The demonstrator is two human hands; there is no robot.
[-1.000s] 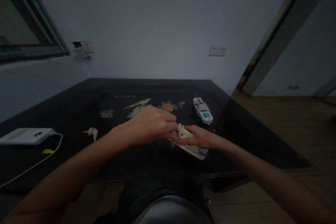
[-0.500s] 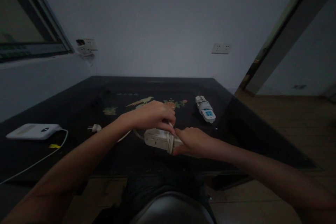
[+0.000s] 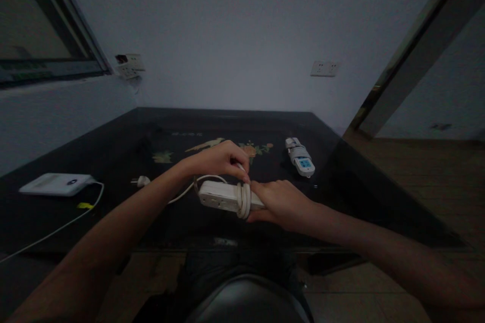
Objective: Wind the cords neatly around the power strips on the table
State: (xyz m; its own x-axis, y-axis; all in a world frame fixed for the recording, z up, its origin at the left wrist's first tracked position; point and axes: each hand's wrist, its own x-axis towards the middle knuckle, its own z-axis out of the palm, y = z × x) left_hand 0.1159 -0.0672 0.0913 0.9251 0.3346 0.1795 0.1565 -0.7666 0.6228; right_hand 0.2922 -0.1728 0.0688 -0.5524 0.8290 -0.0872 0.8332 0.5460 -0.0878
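A white power strip [image 3: 219, 195] is held just above the dark table, with several turns of its white cord [image 3: 243, 202] wound round it. My right hand [image 3: 282, 204] is closed around the strip's right end, its thumb close to the windings. Over the strip, my left hand [image 3: 225, 160] pinches a length of the cord at the top of the coil. A loose part of the cord runs behind the strip and under my left forearm. The plug [image 3: 144, 181] lies on the table left of that forearm.
A second power strip [image 3: 304, 164], wrapped in its cord, lies at the right on the table [image 3: 212, 121]. At the left is a white power bank [image 3: 56, 184] with a cable [image 3: 68, 224] and a yellow tag [image 3: 85, 205]. Wall sockets [image 3: 325, 68] sit beyond the table.
The power strip has shifted slightly left and its socket face shows more clearly. My left hand has moved a little up with the cord. The view has shifted slightly.
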